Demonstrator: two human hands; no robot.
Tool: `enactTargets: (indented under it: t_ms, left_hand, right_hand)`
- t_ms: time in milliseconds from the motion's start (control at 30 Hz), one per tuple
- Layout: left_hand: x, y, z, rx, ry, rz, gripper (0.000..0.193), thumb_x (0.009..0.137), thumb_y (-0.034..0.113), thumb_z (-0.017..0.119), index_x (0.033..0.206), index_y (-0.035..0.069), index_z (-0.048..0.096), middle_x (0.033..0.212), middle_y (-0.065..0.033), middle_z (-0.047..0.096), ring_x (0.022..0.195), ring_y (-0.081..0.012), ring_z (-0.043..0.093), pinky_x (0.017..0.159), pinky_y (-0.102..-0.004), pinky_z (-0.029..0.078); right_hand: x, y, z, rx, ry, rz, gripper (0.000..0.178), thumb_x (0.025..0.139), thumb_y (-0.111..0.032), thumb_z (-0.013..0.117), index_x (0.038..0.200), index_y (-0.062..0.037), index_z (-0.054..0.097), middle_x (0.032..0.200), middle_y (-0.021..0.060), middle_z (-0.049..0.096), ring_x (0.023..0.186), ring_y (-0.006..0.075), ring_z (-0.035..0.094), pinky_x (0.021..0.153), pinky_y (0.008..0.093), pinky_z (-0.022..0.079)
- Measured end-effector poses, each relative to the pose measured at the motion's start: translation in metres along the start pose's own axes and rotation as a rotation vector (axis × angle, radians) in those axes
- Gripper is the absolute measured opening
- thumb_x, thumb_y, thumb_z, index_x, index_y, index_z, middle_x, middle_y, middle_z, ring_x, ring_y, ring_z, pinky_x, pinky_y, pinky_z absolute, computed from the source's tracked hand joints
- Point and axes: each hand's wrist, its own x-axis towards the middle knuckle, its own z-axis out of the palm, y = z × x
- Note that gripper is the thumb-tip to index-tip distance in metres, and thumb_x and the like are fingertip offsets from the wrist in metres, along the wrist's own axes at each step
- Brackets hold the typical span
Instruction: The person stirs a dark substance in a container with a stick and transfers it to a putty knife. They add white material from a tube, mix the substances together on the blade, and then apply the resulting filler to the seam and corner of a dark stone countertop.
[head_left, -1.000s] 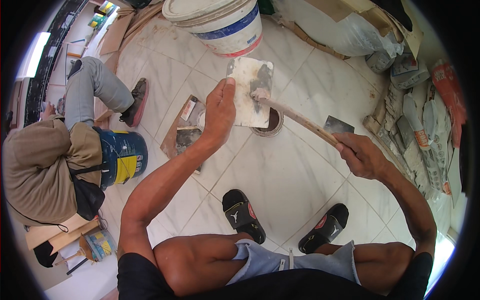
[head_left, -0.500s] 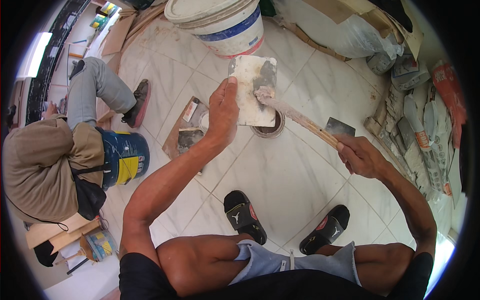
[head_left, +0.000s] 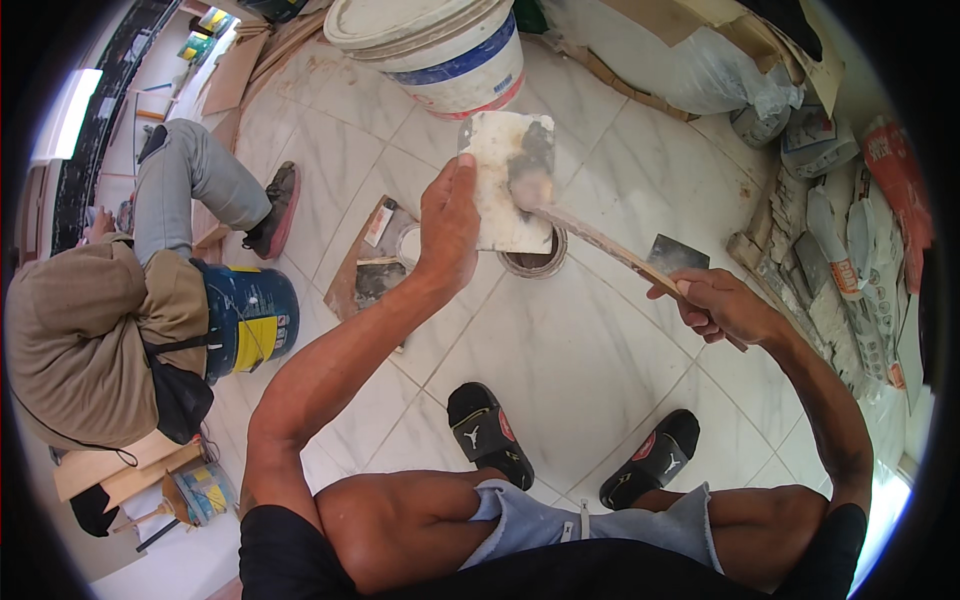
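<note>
The floor [head_left: 540, 350] is laid with pale, grey-veined tiles, set off by thin joint lines. Directly on it stand a white bucket [head_left: 445, 75] with a blue band, a dark blue bucket [head_left: 265, 315] and a small open tub [head_left: 535, 268]. A stained board [head_left: 343, 285], a dark square plate [head_left: 678, 252] and two black slide sandals [head_left: 485, 430] also rest there.

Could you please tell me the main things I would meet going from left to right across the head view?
Co-worker's brown shirt, dark blue bucket, left hand, flat white plate, wooden stick, right hand, red bag.
</note>
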Motion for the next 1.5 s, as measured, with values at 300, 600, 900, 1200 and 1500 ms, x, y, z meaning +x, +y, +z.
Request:
enactTargets:
  t_ms: [300,600,900,1200,1500]
  left_hand:
    - [0.005,0.007,0.002,0.097,-0.046,0.093,0.042,0.108,0.037,0.043,0.116,-0.001,0.06,0.102,-0.0044,0.067,0.088,-0.007,0.062,0.078,-0.0245,0.053]
    - [0.006,0.005,0.003,0.052,-0.02,0.102,0.042,0.108,0.036,0.044,0.12,-0.002,0.059,0.104,-0.0054,0.067,0.088,-0.0081,0.064,0.078,-0.0253,0.055]
    - [0.009,0.004,0.002,0.011,-0.049,0.076,0.041,0.108,0.033,0.044,0.123,-0.002,0.058,0.108,-0.007,0.067,0.091,-0.0098,0.066,0.08,-0.0268,0.056]
    - [0.017,-0.001,-0.005,-0.005,-0.044,0.029,0.045,0.107,0.032,0.044,0.135,-0.003,0.05,0.123,-0.0117,0.064,0.111,-0.0181,0.064,0.093,-0.0339,0.056]
    - [0.032,-0.014,-0.034,0.107,0.081,0.06,0.04,0.108,0.03,0.043,0.121,-0.003,0.06,0.107,-0.0065,0.067,0.091,-0.01,0.061,0.085,-0.0263,0.05]
  right_hand:
    - [-0.012,-0.017,0.005,-0.104,-0.016,0.024,0.06,0.103,-0.05,0.044,0.13,0.0019,0.059,0.065,-0.0064,0.032,0.055,0.0068,0.03,0.048,0.026,0.025]
    - [-0.009,-0.015,-0.002,-0.072,-0.073,0.039,0.074,0.099,-0.063,0.046,0.127,0.003,0.062,0.064,-0.007,0.03,0.054,0.0068,0.029,0.046,0.0268,0.023]
    - [-0.008,-0.02,-0.02,-0.097,-0.159,0.059,0.079,0.1,-0.066,0.037,0.128,0.0036,0.062,0.05,-0.0061,0.038,0.04,0.0056,0.032,0.038,0.026,0.032]
    - [-0.02,-0.041,-0.029,-0.18,-0.183,0.098,0.079,0.102,-0.064,0.035,0.125,0.0056,0.063,0.05,0.0007,0.055,0.035,0.0063,0.038,0.034,0.0258,0.033]
    - [-0.056,-0.085,-0.021,-0.769,0.114,-0.296,0.054,0.103,-0.044,0.047,0.118,0.0025,0.07,0.055,0.0074,0.061,0.044,0.0119,0.053,0.044,0.0296,0.039]
